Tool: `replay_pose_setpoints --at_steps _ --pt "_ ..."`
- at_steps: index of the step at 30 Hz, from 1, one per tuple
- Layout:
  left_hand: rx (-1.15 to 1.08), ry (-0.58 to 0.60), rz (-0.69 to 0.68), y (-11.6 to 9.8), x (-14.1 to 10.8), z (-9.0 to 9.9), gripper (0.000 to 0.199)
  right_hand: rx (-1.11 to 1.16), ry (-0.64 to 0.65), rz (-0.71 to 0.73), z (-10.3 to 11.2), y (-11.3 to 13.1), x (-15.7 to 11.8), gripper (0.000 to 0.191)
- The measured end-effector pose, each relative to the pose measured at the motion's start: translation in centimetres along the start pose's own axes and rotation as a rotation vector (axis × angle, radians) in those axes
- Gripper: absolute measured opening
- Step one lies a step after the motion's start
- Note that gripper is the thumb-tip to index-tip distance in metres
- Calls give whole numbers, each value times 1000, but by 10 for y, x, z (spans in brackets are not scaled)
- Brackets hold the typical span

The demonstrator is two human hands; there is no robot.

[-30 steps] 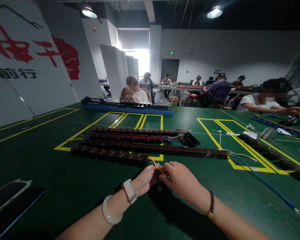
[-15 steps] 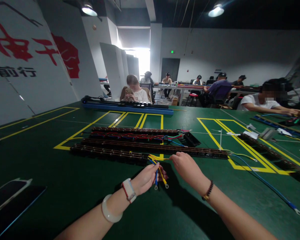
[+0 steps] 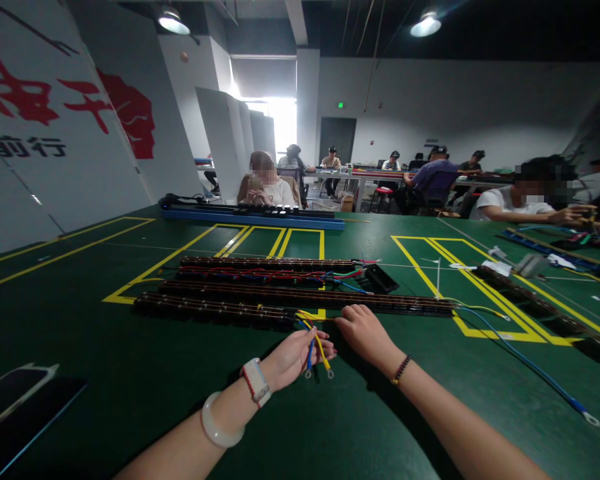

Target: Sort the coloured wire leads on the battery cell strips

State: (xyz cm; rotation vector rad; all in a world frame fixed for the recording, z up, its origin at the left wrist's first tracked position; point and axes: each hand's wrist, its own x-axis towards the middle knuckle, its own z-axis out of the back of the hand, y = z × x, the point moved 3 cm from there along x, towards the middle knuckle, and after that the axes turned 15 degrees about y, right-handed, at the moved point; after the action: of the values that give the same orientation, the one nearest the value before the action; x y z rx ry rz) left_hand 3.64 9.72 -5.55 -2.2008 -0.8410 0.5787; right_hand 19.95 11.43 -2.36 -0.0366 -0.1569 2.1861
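Left hand closed around short blue and yellow wire leads, ring terminals dangling just above green worktop. Right hand fingers curled, touching near end of long black terminal strip; grip unclear. Best: keep leads bunched, untangled, terminals free; steady strip end before pulling.

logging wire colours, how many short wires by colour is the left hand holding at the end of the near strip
blue wire: 1
yellow wire: 1
total in the left hand: 2 that I can make out; the bunch is small, so another may be hidden.
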Motion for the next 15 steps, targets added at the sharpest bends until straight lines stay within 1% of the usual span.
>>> replay_pose_setpoints --at_steps 3,5,7,10,15 --pt "-34 80 -24 1 3 0 22 19 -74 166 5 6 -4 26" --pt "-45 95 -41 2 4 2 21 16 -77 291 5 12 -6 29" --pt "-59 85 -57 2 4 3 21 3 -66 380 3 16 -8 30" --pt "-74 65 -66 3 5 3 21 4 -79 432 1 17 -10 29" --pt "-113 51 -47 2 5 1 23 80 -189 461 2 16 -11 24"
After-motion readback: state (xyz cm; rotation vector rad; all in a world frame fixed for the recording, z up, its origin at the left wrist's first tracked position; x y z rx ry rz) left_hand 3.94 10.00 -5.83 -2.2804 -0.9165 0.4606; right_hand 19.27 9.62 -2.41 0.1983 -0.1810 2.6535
